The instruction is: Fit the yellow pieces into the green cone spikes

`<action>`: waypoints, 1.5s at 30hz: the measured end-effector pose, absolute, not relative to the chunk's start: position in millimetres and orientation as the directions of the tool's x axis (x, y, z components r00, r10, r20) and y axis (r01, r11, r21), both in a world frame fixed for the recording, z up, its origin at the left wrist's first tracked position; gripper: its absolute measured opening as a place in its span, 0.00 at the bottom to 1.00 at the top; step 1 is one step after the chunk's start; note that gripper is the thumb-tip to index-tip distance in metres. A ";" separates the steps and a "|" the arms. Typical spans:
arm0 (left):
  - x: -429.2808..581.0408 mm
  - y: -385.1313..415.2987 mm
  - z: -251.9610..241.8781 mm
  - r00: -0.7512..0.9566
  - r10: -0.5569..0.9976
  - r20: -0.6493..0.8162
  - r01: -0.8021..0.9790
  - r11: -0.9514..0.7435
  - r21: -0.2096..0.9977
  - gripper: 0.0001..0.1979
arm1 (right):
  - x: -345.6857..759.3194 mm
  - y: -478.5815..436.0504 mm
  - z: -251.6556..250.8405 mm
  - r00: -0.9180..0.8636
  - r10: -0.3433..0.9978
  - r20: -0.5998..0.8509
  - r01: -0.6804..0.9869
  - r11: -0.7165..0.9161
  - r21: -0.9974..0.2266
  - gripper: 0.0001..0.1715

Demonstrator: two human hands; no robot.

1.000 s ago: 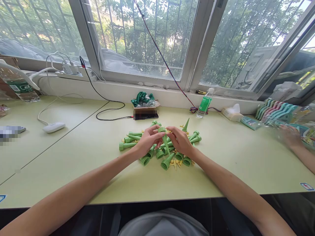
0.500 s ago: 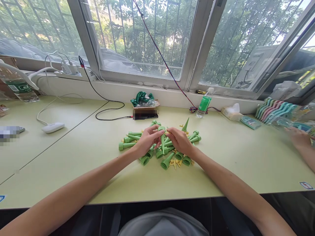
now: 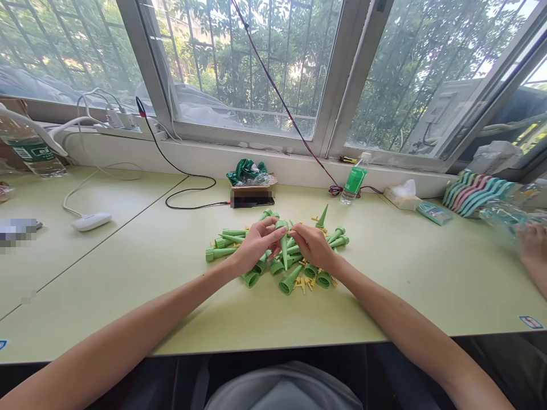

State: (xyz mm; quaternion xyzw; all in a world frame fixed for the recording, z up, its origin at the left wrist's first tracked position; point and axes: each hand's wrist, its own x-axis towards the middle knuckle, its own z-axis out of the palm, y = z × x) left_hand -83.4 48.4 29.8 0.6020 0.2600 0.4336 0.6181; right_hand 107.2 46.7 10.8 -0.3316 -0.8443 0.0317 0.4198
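My left hand is closed on a green plastic watering spike, its wide cap end up between thumb and fingers and its point hanging down. Beside that cap, my right hand pinches what looks like a small yellow plastic valve, mostly covered by the fingertips. Both hands meet over a loose pile of green spikes, several lying with their hollow round ends toward me. Small yellow valves lie scattered in front of the pile and among it. One spike stands tilted with its tip up behind my right hand.
Behind the pile are a small cardboard box with green plastic and a cabled dark device. A water bottle, a tissue pack and pastel hangers line the back right. Another person's hand holds clear plastic at right.
My hands stay almost in place, with the held spike's tip shifted slightly right and down. The other person's hand at right has moved a little toward the right edge.
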 end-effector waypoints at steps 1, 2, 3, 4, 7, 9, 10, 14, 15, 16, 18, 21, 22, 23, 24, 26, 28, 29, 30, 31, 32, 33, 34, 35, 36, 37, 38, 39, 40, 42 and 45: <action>-83.4 48.2 30.0 0.490 0.848 0.201 -0.221 -0.103 0.970 0.17 | 106.9 46.6 10.6 -0.427 0.591 0.684 0.537 0.775 -0.333 0.17; -83.5 48.0 30.2 0.491 0.847 0.204 -0.219 -0.107 0.970 0.17 | 106.6 46.3 10.4 -0.426 0.596 0.680 0.541 0.771 -0.337 0.18; -83.5 47.8 30.5 0.492 0.845 0.208 -0.214 -0.114 0.970 0.17 | 106.4 46.0 10.1 -0.424 0.604 0.675 0.545 0.766 -0.342 0.18; -83.6 47.5 31.0 0.494 0.843 0.214 -0.206 -0.126 0.971 0.17 | 106.1 45.7 9.7 -0.419 0.613 0.670 0.549 0.759 -0.351 0.19; -84.2 46.1 33.3 0.501 0.831 0.242 -0.169 -0.180 0.969 0.17 | 105.2 44.3 8.2 -0.403 0.639 0.655 0.548 0.742 -0.387 0.19; -84.6 44.8 34.9 0.506 0.819 0.269 -0.140 -0.230 0.963 0.17 | 104.4 43.5 7.8 -0.392 0.653 0.648 0.532 0.735 -0.420 0.19; -84.8 44.3 35.5 0.507 0.814 0.285 -0.130 -0.254 0.958 0.16 | 103.8 43.0 7.9 -0.386 0.660 0.644 0.523 0.732 -0.437 0.19; -84.3 44.2 33.6 0.505 0.798 0.328 -0.120 -0.311 0.943 0.15 | 100.9 41.5 10.4 -0.357 0.699 0.620 0.483 0.706 -0.518 0.23; -84.0 44.6 32.4 0.503 0.796 0.338 -0.123 -0.321 0.939 0.15 | 100.1 41.2 11.1 -0.348 0.710 0.612 0.471 0.697 -0.541 0.24; -83.6 44.9 31.1 0.502 0.791 0.350 -0.126 -0.334 0.934 0.15 | 99.4 41.0 11.7 -0.338 0.720 0.606 0.459 0.688 -0.562 0.25; -82.9 45.1 29.0 0.496 0.781 0.379 -0.117 -0.372 0.921 0.14 | 98.2 40.7 12.5 -0.316 0.739 0.595 0.442 0.669 -0.597 0.26; -82.1 43.7 28.7 0.469 0.775 0.423 -0.035 -0.462 0.886 0.12 | 97.3 40.6 12.8 -0.292 0.763 0.577 0.424 0.644 -0.637 0.27; -82.0 42.9 29.2 0.458 0.775 0.436 0.007 -0.494 0.869 0.12 | 97.3 40.7 12.8 -0.287 0.768 0.572 0.420 0.638 -0.646 0.28; -82.0 42.2 29.8 0.447 0.774 0.448 0.051 -0.522 0.852 0.11 | 97.3 40.6 12.8 -0.284 0.772 0.568 0.416 0.633 -0.653 0.28; -81.9 41.6 30.4 0.438 0.774 0.458 0.091 -0.545 0.834 0.11 | 97.3 40.6 12.9 -0.281 0.774 0.567 0.414 0.631 -0.656 0.28; -82.0 40.8 31.3 0.424 0.772 0.473 0.153 -0.576 0.803 0.10 | 97.3 40.5 12.9 -0.277 0.776 0.567 0.414 0.629 -0.658 0.28; -82.1 40.8 31.3 0.417 0.771 0.481 0.177 -0.588 0.789 0.10 | 97.2 40.4 12.9 -0.275 0.777 0.566 0.416 0.627 -0.659 0.28; -82.1 41.2 31.0 0.417 0.771 0.481 0.172 -0.586 0.792 0.10 | 97.0 40.4 12.9 -0.275 0.778 0.565 0.416 0.627 -0.659 0.28; -82.2 41.6 30.6 0.420 0.773 0.476 0.154 -0.578 0.802 0.10 | 96.8 40.4 12.9 -0.275 0.777 0.566 0.416 0.627 -0.659 0.28; -82.2 42.3 30.2 0.425 0.775 0.467 0.123 -0.561 0.819 0.10 | 96.6 40.5 12.8 -0.274 0.776 0.568 0.416 0.629 -0.657 0.28; -82.2 43.0 29.9 0.436 0.778 0.453 0.084 -0.536 0.840 0.11 | 96.4 40.5 12.8 -0.272 0.773 0.572 0.418 0.631 -0.654 0.28; -82.2 43.8 29.8 0.446 0.782 0.435 0.044 -0.505 0.862 0.11 | 96.1 40.5 12.8 -0.270 0.771 0.577 0.420 0.633 -0.650 0.28; -82.1 44.5 29.9 0.455 0.788 0.415 0.006 -0.468 0.884 0.11 | 95.9 40.5 12.9 -0.266 0.769 0.581 0.423 0.635 -0.646 0.28; -82.0 45.0 30.3 0.463 0.794 0.393 -0.027 -0.430 0.902 0.11 | 95.8 40.3 13.1 -0.263 0.768 0.584 0.426 0.636 -0.644 0.28; -82.0 45.4 31.0 0.467 0.802 0.372 -0.053 -0.395 0.917 0.12 | 95.7 40.1 13.2 -0.260 0.768 0.585 0.430 0.634 -0.642 0.27; -82.0 45.5 32.0 0.467 0.811 0.353 -0.070 -0.364 0.929 0.13 | 95.6 39.7 13.5 -0.257 0.770 0.583 0.434 0.632 -0.643 0.27; -82.0 45.4 33.3 0.463 0.820 0.337 -0.083 -0.338 0.938 0.14 | 95.5 39.2 13.8 -0.256 0.774 0.579 0.436 0.627 -0.645 0.26; -82.0 45.1 34.6 0.460 0.827 0.322 -0.095 -0.315 0.944 0.15 | 95.5 38.7 14.1 -0.255 0.779 0.573 0.437 0.621 -0.651 0.25; -82.1 44.7 35.9 0.461 0.832 0.309 -0.104 -0.295 0.950 0.15 | 95.4 38.0 14.5 -0.257 0.785 0.564 0.435 0.615 -0.658 0.24; -82.4 44.0 37.9 0.461 0.837 0.294 -0.117 -0.271 0.956 0.16 | 95.2 36.7 15.5 -0.264 0.795 0.546 0.423 0.604 -0.676 0.23; -82.6 43.9 38.6 0.466 0.835 0.293 -0.130 -0.263 0.956 0.16 | 94.7 35.1 17.1 -0.260 0.802 0.538 0.406 0.596 -0.693 0.20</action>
